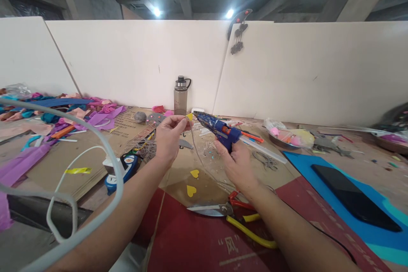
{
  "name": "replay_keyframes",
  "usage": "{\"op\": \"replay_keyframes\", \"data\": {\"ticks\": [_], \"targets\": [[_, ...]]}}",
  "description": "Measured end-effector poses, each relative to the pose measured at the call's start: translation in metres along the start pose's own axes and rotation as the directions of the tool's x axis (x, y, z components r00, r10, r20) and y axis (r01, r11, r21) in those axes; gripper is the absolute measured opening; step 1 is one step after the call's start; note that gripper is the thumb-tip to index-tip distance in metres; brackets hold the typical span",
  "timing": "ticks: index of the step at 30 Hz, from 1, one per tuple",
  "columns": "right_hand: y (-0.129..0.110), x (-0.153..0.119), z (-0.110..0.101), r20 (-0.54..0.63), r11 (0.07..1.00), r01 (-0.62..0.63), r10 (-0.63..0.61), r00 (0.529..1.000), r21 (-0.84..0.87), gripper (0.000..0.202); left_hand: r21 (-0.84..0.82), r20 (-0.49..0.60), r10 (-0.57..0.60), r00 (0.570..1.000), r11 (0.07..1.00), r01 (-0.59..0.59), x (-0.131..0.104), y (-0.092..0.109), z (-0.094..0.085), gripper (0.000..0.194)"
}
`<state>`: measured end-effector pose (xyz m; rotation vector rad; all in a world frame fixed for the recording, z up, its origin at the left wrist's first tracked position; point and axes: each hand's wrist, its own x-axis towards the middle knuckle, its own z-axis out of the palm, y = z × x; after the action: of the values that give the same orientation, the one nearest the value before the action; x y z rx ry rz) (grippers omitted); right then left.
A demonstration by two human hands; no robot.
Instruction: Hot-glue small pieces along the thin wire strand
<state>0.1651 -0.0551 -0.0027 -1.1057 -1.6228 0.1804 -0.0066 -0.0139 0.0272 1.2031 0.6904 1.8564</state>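
Head cam: L hand w/ yellow piece, R hand on glue gun

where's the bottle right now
In the head view, the bottle stands at the back, slightly left of centre, in front of the white board and beyond the left hand.

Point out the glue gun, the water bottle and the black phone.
Glue gun [228, 134]: head view, on its blue body.
Water bottle [180, 101]: head view, on its clear side.
Black phone [353, 195]: head view, on its flat dark face.
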Motion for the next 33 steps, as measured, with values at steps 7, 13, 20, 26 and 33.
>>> {"op": "replay_keyframes", "data": {"ticks": [7, 13, 20, 26, 33], "targets": [[-0.0045, -0.0013, 0.0006, 0.021, 1.000, -0.010, 0.010, 1.000, -0.004, 0.038, -0.001, 0.010, 0.011, 1.000, 1.000, -0.011, 0.0000, -0.0002, 0.0001, 0.012], [-0.0033, -0.0035, 0.0029, 0.053, 1.000, 0.005, -0.005, 0.999, 0.000, 0.036, 0.036, -0.007, 0.004, 1.000, 0.999, -0.004, 0.0011, -0.0017, -0.0010, 0.013], [-0.0068, -0.0034, 0.0018, 0.080, 1.000, 0.015, -0.016, 0.997, 0.006, 0.038, 0.077, 0.007, 0.037, 0.999, 0.996, -0.037, 0.0035, -0.0057, -0.0045, 0.011], [-0.0046, -0.0036, 0.0017, 0.054, 1.000, 0.024, -0.023, 0.998, -0.016, 0.037, 0.095, 0.004, 0.030, 1.000, 0.995, -0.031, 0.0025, -0.0046, -0.0032, 0.011], [-0.0075, -0.0022, -0.0016, 0.077, 0.988, 0.147, -0.143, 0.987, -0.053, 0.034, 0.257, -0.002, 0.131, 0.991, 0.958, -0.126, 0.0033, -0.0050, -0.0052, 0.010]]}}
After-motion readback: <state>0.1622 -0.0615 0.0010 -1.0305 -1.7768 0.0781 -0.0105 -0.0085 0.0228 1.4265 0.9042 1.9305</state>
